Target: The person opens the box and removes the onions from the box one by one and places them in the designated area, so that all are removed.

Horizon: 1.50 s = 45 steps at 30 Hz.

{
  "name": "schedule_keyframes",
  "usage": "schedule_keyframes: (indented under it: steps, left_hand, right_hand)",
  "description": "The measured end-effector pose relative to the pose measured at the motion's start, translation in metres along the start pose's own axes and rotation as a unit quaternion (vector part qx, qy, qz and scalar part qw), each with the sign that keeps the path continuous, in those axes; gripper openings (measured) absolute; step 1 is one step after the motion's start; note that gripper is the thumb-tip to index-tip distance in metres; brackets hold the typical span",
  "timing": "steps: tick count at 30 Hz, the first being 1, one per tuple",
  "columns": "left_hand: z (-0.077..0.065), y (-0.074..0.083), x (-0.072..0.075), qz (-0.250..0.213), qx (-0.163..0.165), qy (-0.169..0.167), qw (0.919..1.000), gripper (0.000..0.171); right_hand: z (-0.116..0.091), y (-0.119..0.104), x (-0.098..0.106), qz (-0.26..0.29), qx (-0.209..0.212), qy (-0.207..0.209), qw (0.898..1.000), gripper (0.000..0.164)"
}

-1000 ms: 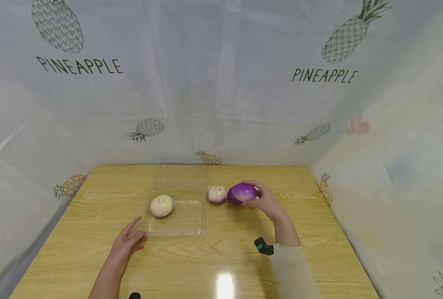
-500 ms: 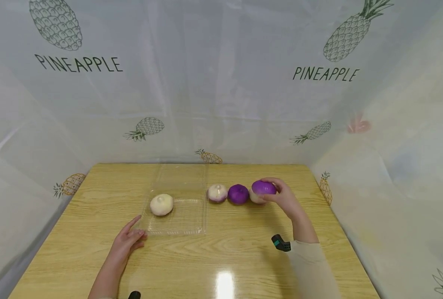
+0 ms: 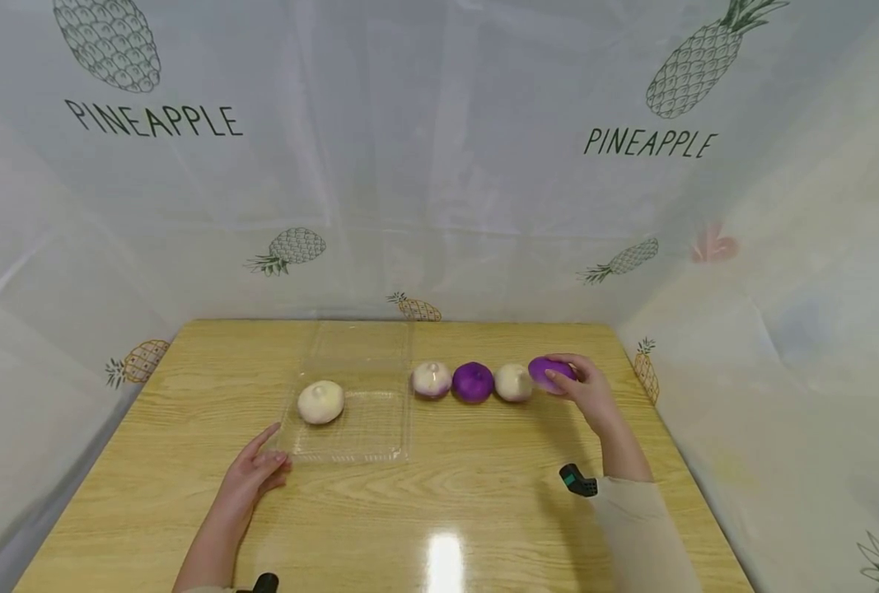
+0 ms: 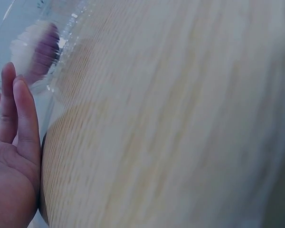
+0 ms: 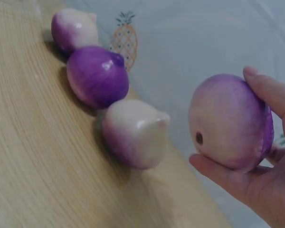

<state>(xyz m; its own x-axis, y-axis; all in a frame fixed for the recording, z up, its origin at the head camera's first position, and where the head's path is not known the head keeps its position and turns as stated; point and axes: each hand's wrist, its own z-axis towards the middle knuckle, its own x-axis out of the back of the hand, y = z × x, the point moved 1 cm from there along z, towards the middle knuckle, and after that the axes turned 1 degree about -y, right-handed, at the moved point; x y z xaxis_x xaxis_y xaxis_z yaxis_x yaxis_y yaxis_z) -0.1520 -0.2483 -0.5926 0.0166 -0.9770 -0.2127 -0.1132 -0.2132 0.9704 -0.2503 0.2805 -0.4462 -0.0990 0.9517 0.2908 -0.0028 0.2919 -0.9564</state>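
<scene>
My right hand (image 3: 593, 395) grips a purple onion (image 3: 546, 374) between thumb and fingers, above the table. In the right wrist view its pale underside with a dark spot faces the camera. To its left a row of onions lies on the table: a pale one (image 3: 514, 384), a deep purple one (image 3: 473, 382) and a white-and-purple one (image 3: 432, 380). An opened clear plastic clamshell box (image 3: 350, 454) holds a pale onion (image 3: 320, 403) in its left part. My left hand (image 3: 250, 475), fingers fairly straight, rests at the box's near left corner.
The wooden table (image 3: 439, 502) ends at its back against a hanging sheet (image 3: 439, 189) printed with pineapples, which also rises at both sides. The box's clear lid (image 3: 361, 344) lies folded back towards the sheet.
My right hand has carried the purple onion rightwards, past the pale onion, which now shows fully. My left hand and the box have stayed put.
</scene>
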Motion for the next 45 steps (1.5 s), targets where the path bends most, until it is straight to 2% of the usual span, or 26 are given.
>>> schedule_keyframes:
  steps: [4,11,20,31,36,45]
  left_hand:
    - [0.001,0.000,0.001,0.001,-0.004,0.001,1.0000,0.057]
    - [0.000,0.001,0.001,-0.003,-0.012,-0.005,0.9999,0.058]
    - [0.001,0.000,0.001,-0.001,-0.013,-0.006,0.9999,0.058]
    - [0.000,0.000,0.000,-0.001,-0.010,-0.003,0.9999,0.058]
    - [0.000,0.001,0.000,-0.004,-0.007,0.001,1.0000,0.059]
    - [-0.001,0.001,-0.001,0.005,-0.004,-0.003,1.0000,0.062]
  right_hand:
    - [0.005,0.011,0.006,-0.005,-0.019,0.008,1.000,0.050]
    - [0.020,0.039,0.015,-0.043,-0.017,0.025,0.999,0.068]
    - [0.028,0.056,0.017,-0.031,-0.027,0.045,0.998,0.069]
    - [0.033,0.077,0.013,0.021,-0.034,0.110,0.993,0.065]
    - [0.036,0.086,0.014,0.024,-0.044,0.123,0.991,0.066]
    - [0.037,0.100,0.015,-0.008,-0.065,0.132,0.989,0.064]
